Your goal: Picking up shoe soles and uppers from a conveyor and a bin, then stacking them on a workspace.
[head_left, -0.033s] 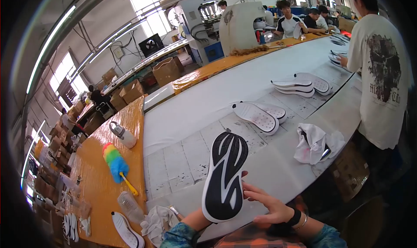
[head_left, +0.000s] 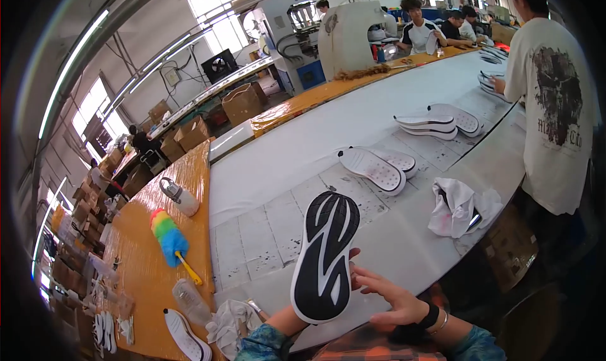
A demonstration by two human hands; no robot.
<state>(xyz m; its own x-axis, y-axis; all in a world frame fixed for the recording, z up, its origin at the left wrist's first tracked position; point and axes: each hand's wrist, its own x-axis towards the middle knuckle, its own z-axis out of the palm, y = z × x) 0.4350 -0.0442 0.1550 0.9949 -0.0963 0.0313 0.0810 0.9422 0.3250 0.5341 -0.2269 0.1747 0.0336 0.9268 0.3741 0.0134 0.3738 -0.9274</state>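
Observation:
A black-and-white shoe sole (head_left: pixel 324 260) stands nearly upright in front of me, its black tread facing me. My left hand (head_left: pixel 289 319) holds it from behind; most of that hand is hidden by the sole, and fingertips show past its right edge. My right hand (head_left: pixel 399 304) is open beside the lower right of the sole, fingers stretched toward its edge; whether they touch it I cannot tell. Beyond, a pair of soles (head_left: pixel 372 170) lies on the table, white insides up. Farther off are more soles (head_left: pixel 426 128), some stacked.
A crumpled white cloth (head_left: pixel 457 206) lies on the white table (head_left: pixel 265 203) at right. To my left are a rainbow duster (head_left: pixel 170 238), a bottle (head_left: pixel 183 198), a plastic bottle (head_left: pixel 190 300), a rag (head_left: pixel 230 326) and another sole (head_left: pixel 185 337). A co-worker (head_left: pixel 555 121) stands at right.

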